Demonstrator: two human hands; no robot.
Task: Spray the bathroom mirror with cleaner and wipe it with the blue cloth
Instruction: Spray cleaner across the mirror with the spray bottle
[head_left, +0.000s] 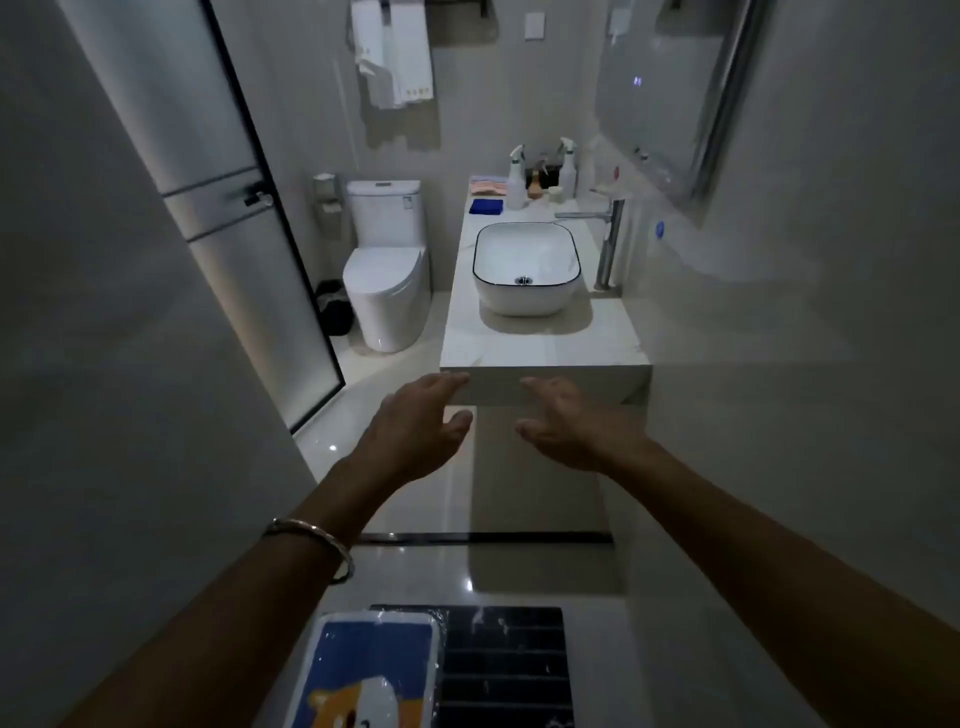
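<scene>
Cloth (486, 206) (blue) beyond left grip (415, 431)

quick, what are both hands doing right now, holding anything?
Left hand: open, fingers relaxed, holding nothing.
Right hand: open, fingers relaxed, holding nothing.

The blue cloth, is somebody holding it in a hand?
No, the folded blue cloth lies on the white counter beyond the white basin, while the left hand and right hand are empty.

We count on the worktop (540, 348): two spray bottles (516, 184) (568, 169), one blue cloth (486, 206), one pink cloth (488, 185), one basin (525, 267), one tap (612, 234). Elsewhere: one mirror (660, 93), one toilet (387, 260), two hands (415, 426) (571, 428).
</scene>
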